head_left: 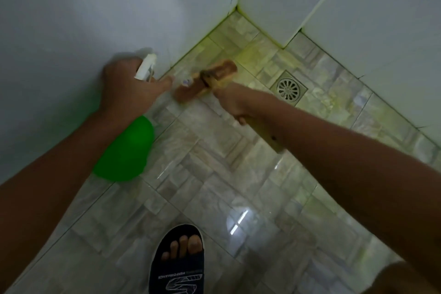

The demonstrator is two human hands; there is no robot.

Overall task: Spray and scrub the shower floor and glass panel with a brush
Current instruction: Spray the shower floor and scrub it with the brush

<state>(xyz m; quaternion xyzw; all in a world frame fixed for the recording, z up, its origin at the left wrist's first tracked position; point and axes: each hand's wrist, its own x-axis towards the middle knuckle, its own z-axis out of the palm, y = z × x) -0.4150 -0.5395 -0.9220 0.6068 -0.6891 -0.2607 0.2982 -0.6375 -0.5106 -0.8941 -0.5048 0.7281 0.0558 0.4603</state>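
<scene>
My left hand (pixel 124 88) is shut on a spray bottle (pixel 128 150) with a green body and a white nozzle head, held near the left wall with one finger stretched toward the floor. My right hand (pixel 235 102) grips the wooden handle of a scrub brush (pixel 206 81). The brown brush head rests on the tiled shower floor (pixel 214 174) near the left wall, just right of my left fingers. Yellow-green cleaner covers the tiles around the corner. The picture is blurred around the brush.
A round metal floor drain (pixel 288 89) sits right of the brush. White walls (pixel 71 19) meet at the far corner, with a stepped white ledge (pixel 358 19) on the right. My foot in a dark sandal (pixel 179 262) stands at the bottom centre.
</scene>
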